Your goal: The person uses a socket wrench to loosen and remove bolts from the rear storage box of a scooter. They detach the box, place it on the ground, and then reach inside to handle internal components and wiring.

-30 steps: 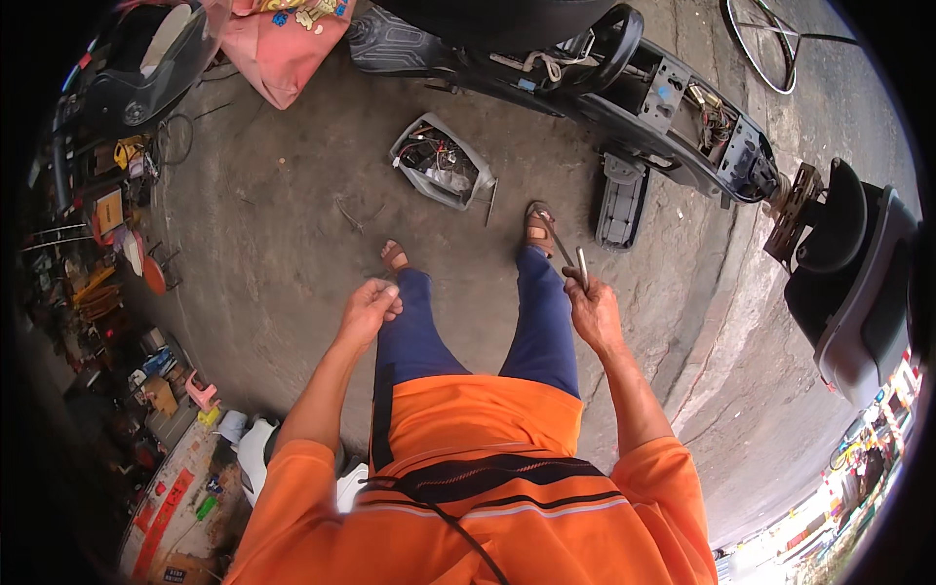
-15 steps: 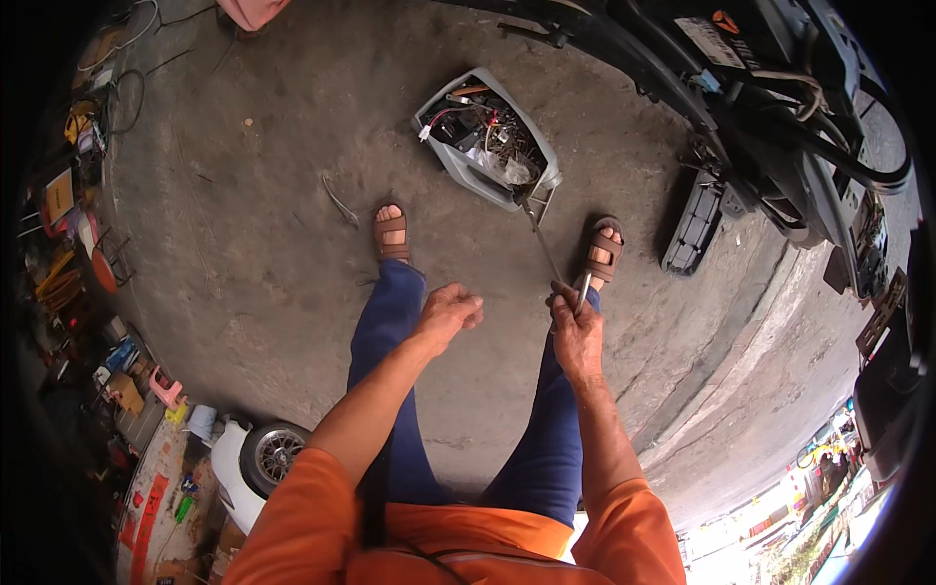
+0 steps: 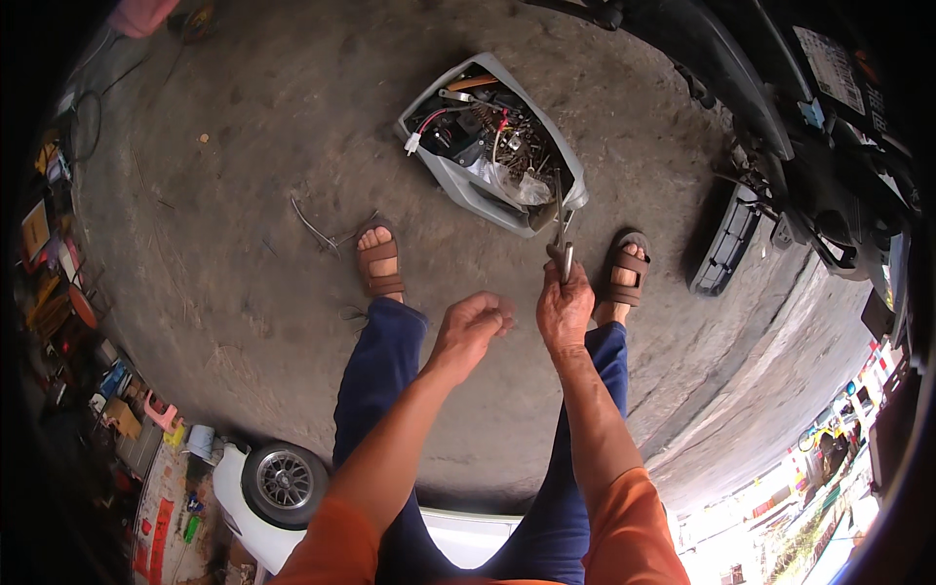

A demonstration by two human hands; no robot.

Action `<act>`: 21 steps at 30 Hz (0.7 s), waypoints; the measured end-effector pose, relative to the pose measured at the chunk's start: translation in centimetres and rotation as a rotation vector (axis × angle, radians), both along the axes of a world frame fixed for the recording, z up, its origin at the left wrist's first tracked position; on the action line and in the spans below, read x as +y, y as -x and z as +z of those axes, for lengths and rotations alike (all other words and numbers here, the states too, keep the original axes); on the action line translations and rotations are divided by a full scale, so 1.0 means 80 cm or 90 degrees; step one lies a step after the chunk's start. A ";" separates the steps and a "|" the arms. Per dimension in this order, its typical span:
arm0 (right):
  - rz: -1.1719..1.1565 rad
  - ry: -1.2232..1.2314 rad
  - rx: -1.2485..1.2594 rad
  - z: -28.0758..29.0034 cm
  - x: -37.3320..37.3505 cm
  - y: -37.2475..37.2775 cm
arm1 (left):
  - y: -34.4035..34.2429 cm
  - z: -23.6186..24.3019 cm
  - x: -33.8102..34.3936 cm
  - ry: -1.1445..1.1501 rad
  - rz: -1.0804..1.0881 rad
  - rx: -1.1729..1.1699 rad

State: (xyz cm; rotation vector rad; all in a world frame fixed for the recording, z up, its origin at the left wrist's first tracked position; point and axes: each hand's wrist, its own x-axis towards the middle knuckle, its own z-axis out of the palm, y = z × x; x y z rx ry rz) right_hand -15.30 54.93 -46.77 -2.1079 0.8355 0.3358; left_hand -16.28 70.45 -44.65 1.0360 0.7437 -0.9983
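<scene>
My right hand (image 3: pixel 565 310) is closed round a T-handle wrench (image 3: pixel 561 222), its silver end standing up out of the fist. The long shaft points away from me, over the near right end of a grey plastic bin (image 3: pixel 480 203). Whether the tip touches anything in there, I cannot tell. To the left, my left hand (image 3: pixel 470 331) hangs in the air with curled fingers, slightly blurred, and nothing shows in it. Inside the bin lie many small screws and metal parts (image 3: pixel 517 146), a clear plastic bag (image 3: pixel 531 190), and red wiring with a white connector (image 3: pixel 412 143).
A dark motorcycle (image 3: pixel 751 78) stands at the upper right, a black ribbed part (image 3: pixel 726 239) beside it. A bent strip (image 3: pixel 314 224) lies by my left foot. Behind me is a white body with a wheel (image 3: pixel 285 482). Clutter (image 3: pixel 122 414) lines the left side.
My right hand has moved forward with the wrench, whose shaft now reaches over the bin. My left hand has shifted a little right. The view has moved, bringing the bin closer.
</scene>
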 end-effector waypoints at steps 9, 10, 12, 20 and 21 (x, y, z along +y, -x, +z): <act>0.075 -0.129 0.068 0.033 0.045 -0.024 | -0.027 -0.019 0.016 -0.163 0.139 -0.030; 0.094 -0.136 0.080 0.041 0.041 -0.018 | -0.030 -0.017 0.018 -0.169 0.136 -0.016; 0.099 -0.141 0.066 0.062 0.037 -0.007 | -0.035 -0.014 0.012 -0.180 0.109 0.001; 0.282 -0.245 0.045 0.141 0.051 0.047 | -0.044 -0.011 0.002 -0.003 -0.015 0.149; 0.297 -0.320 0.042 0.139 0.041 0.040 | -0.048 -0.010 0.003 0.009 -0.010 0.154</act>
